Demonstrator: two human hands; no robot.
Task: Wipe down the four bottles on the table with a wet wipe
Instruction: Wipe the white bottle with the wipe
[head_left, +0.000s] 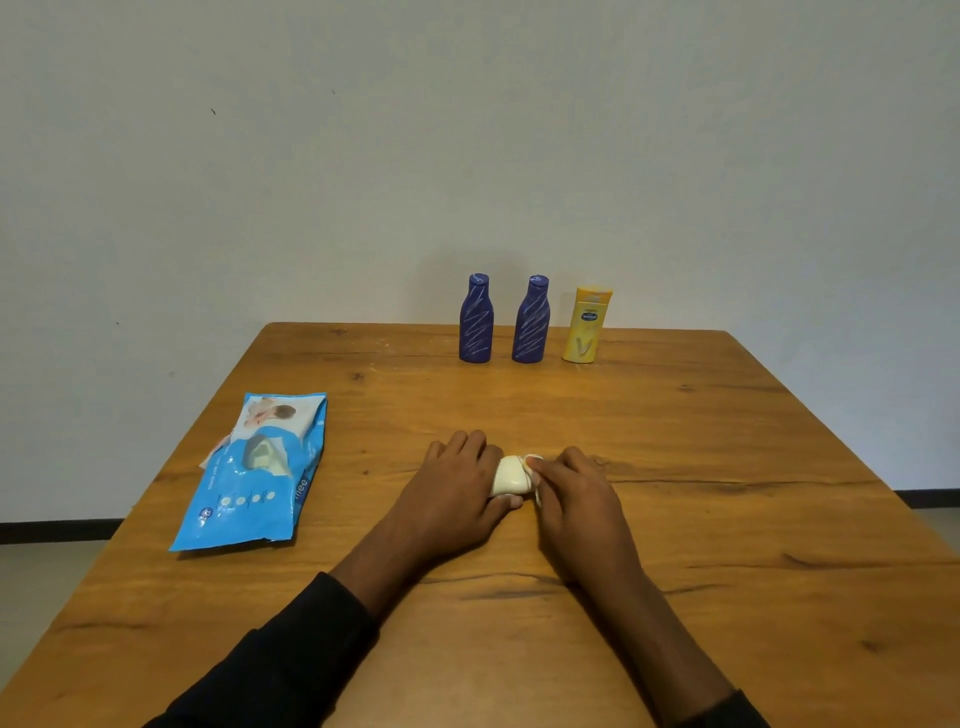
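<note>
Now the job is to rub the small pale bottle (508, 475) clean. It is best to hold it tight with one hand and slide the wet wipe (535, 464) all the way round it, from one end to the other. Turn the bottle a bit each time so no side is missed.

The pale bottle lies on its side on the table (727, 467), to the right of the blue wipe pack (254, 473) and quite near it. The left hand (457, 483) is curled over the bottle and grips it, with the thumb tucked under. The right hand (571, 491) is closed too. Its fingers pinch the wet wipe and press it on the right end of the bottle. Most of the wipe is hidden by that hand.

Far behind the wipe pack and off to its right stand a blue bottle (475, 325), a second blue bottle (531, 325) and a yellow bottle (584, 327), upright in a row. The blue ones have white scribbles on them, so I think they are not wiped yet.
</note>
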